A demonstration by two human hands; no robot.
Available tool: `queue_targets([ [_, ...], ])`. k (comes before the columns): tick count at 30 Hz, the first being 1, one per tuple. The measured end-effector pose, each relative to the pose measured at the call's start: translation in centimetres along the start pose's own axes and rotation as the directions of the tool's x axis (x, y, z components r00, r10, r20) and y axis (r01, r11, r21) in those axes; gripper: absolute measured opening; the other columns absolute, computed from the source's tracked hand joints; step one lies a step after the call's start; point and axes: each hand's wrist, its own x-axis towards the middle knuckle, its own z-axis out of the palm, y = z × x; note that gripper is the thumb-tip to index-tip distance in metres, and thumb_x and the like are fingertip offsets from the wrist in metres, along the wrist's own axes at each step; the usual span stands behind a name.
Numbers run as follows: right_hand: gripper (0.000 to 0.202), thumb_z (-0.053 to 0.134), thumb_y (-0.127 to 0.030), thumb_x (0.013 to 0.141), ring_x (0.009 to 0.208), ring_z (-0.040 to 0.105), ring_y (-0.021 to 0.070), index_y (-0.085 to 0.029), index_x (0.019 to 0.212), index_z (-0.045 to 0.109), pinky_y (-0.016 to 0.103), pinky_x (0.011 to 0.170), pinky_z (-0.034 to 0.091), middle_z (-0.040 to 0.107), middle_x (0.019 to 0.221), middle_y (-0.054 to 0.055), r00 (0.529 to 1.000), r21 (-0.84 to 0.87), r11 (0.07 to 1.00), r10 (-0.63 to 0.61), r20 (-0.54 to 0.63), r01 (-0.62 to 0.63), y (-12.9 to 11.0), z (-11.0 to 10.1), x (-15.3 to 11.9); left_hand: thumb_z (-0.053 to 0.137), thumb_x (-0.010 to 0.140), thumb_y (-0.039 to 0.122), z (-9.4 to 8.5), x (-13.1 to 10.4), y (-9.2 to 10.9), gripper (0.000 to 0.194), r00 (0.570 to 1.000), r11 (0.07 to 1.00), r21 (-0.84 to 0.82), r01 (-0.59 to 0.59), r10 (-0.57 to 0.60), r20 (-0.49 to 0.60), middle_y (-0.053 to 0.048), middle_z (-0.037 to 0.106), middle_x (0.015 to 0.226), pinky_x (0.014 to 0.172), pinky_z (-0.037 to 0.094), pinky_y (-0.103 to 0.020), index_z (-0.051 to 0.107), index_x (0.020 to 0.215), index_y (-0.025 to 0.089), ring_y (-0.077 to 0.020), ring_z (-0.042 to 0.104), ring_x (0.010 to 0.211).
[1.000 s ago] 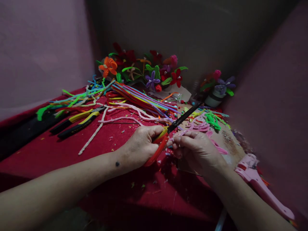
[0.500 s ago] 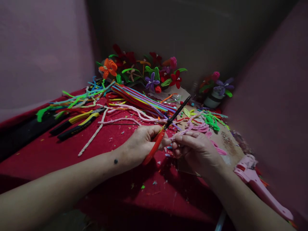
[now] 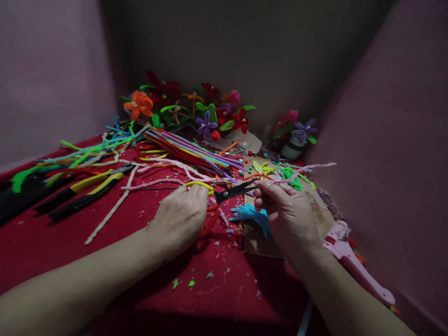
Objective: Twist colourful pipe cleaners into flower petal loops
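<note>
My left hand is wrapped round the handles of a pair of scissors, whose dark blades point right. The blade tips reach the fingertips of my right hand. Between thumb and fingers, my right hand pinches a pink pipe cleaner, its free end sticking out to the right. Whether the blades touch it I cannot tell. Below the blades, a bunch of light blue pipe cleaner pieces lies partly on a cardboard sheet, beside my right hand.
Yellow-black pliers and loose pipe cleaners lie at left. A multicoloured pipe cleaner bundle lies behind my hands. Fuzzy flowers stand at the back. At right are a small potted flower and a pink glue gun.
The scissors have swung from pointing up to lying nearly level, tips at my right fingers. My right hand's pink pipe cleaner now extends rightward. The blue bunch has come into view. The whole view shifted.
</note>
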Motion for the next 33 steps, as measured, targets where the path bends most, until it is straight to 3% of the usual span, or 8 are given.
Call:
queue_targets([
  [8, 0.010, 0.067, -0.020, 0.067, 0.049, 0.053, 0.0079, -0.012, 0.062, 0.063, 0.020, 0.046, 0.042, 0.062, 0.059, 0.002, 1.000, -0.016, 1.000, -0.004, 0.020, 0.004, 0.25, -0.10, 0.09, 0.035, 0.075, 0.002, -0.08, 0.02, 0.07, 0.020, 0.999, 0.996, 0.091, -0.024, 0.026, -0.021, -0.006, 0.054, 0.064, 0.053, 0.039, -0.028, 0.051, 0.070, 0.014, -0.0184, 0.051, 0.058],
  [23, 0.012, 0.067, -0.023, 0.068, 0.050, 0.054, 0.0088, -0.014, 0.064, 0.060, 0.021, 0.048, 0.042, 0.061, 0.060, 0.001, 0.999, -0.053, 0.999, 0.001, 0.036, 0.001, 0.59, -0.35, 0.04, 0.035, 0.078, 0.006, -0.12, 0.05, 0.13, 0.018, 0.992, 0.995, -0.102, 0.023, -0.009, 0.130, -0.006, 0.056, 0.068, 0.053, 0.040, -0.029, 0.052, 0.076, 0.014, -0.0185, 0.054, 0.059],
  [33, 0.014, 0.065, -0.027, 0.069, 0.051, 0.051, 0.0085, -0.015, 0.064, 0.061, 0.022, 0.051, 0.040, 0.061, 0.061, 0.001, 0.999, -0.204, 0.978, -0.046, 0.017, 0.049, 0.30, -0.44, -0.35, 0.034, 0.080, 0.008, -0.39, -0.01, 0.27, 0.017, 0.986, 0.989, -0.145, 0.016, 0.009, 0.167, -0.004, 0.054, 0.065, 0.049, 0.038, -0.026, 0.047, 0.072, 0.015, -0.0159, 0.053, 0.055],
])
